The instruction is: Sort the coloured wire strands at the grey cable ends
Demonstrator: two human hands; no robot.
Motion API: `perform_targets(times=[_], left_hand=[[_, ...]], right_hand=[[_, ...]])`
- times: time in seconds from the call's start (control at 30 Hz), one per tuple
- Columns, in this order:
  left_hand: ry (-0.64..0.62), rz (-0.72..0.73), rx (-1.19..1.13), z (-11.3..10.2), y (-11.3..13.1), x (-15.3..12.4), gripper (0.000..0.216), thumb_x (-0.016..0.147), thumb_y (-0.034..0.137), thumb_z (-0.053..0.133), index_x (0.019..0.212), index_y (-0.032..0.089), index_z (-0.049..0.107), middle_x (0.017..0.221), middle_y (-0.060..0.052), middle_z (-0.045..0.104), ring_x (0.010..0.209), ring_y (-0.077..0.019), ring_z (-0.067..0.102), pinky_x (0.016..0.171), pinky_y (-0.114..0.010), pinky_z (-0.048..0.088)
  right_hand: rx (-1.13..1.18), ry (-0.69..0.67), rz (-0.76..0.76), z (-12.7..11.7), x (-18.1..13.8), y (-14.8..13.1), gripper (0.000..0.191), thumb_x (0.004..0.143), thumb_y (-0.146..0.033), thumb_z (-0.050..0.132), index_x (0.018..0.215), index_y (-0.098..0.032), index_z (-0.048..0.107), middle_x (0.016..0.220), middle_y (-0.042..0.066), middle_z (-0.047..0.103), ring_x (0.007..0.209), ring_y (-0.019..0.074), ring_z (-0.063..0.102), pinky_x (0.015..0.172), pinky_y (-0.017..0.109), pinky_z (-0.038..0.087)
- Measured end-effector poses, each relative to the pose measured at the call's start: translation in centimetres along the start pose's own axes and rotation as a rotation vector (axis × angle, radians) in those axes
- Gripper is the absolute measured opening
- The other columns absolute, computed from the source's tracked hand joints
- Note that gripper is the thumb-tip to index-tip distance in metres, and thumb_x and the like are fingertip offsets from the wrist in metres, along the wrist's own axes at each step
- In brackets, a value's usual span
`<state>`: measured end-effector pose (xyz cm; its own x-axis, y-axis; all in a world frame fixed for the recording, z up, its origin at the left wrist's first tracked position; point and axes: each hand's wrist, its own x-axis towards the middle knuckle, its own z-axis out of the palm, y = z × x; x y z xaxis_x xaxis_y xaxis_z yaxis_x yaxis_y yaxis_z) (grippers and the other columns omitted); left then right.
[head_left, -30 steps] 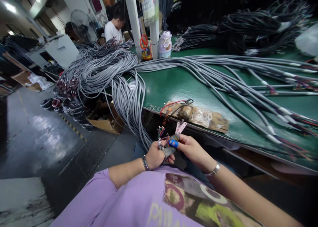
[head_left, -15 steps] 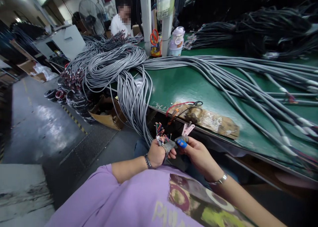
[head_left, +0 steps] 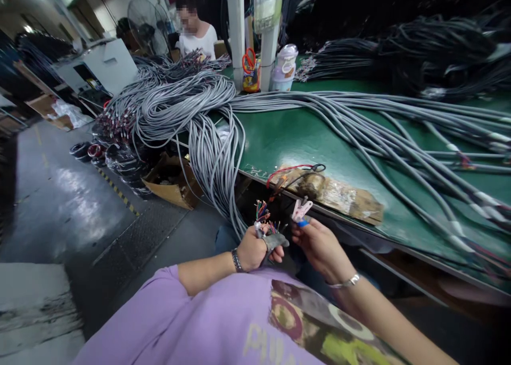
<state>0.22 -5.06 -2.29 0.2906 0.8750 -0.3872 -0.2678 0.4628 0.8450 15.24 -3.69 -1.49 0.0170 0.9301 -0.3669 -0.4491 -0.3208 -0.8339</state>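
Observation:
My left hand (head_left: 253, 249) is closed round the end of a grey cable, and a spray of thin coloured wires (head_left: 262, 213) sticks up from my fist. A grey sleeve covers my left thumb (head_left: 275, 241). My right hand (head_left: 318, 243) is closed on a small pink tool with a blue grip (head_left: 300, 211), held a little to the right of the wire ends. Both hands are in front of my lap, just below the green table's near edge (head_left: 279, 141).
Long grey cables (head_left: 359, 125) lie across the green table, and a big bundle (head_left: 207, 141) spills off its left end to the floor. Taped cardboard (head_left: 339, 195) with a red wire lies at the near edge. Another person (head_left: 195, 32) sits far back by a fan.
My right hand has drawn slightly away from the left and risen a little; the pink tool now stands clear of the wire ends. The view shifted slightly.

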Motion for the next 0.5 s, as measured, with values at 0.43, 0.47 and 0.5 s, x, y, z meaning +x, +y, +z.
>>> perform_targets(times=[0.43,0.47,0.5], left_hand=[[0.044,0.034,0.033,-0.2,-0.3,0.1,0.048,0.06,0.054,0.076,0.063,0.018,0.044,0.051,-0.001,0.063,0.038,-0.012,0.056,0.038,-0.02,0.038],[0.05,0.044,0.027,-0.2,-0.3,0.1,0.047,0.06,0.053,0.076,0.063,0.017,0.045,0.051,-0.001,0.063,0.038,-0.0118,0.056,0.038,-0.02,0.038],[0.053,0.052,0.025,-0.2,-0.2,0.1,0.047,0.061,0.053,0.076,0.062,0.017,0.045,0.051,-0.001,0.062,0.038,-0.0117,0.056,0.037,-0.02,0.037]], right_hand=[[-0.317,-0.169,-0.082,0.5,-1.5,-0.9,0.033,0.062,-0.048,0.08,0.066,-0.019,0.063,0.056,-0.001,0.054,0.052,0.0116,0.041,0.05,0.027,0.032],[-0.314,-0.142,-0.078,0.3,-1.3,-0.8,0.034,0.061,-0.048,0.08,0.066,-0.019,0.062,0.056,-0.002,0.053,0.052,0.0113,0.041,0.051,0.026,0.032],[-0.307,-0.126,-0.07,0.2,-1.2,-0.8,0.035,0.061,-0.048,0.08,0.066,-0.019,0.062,0.056,-0.002,0.053,0.052,0.0109,0.041,0.051,0.026,0.032]])
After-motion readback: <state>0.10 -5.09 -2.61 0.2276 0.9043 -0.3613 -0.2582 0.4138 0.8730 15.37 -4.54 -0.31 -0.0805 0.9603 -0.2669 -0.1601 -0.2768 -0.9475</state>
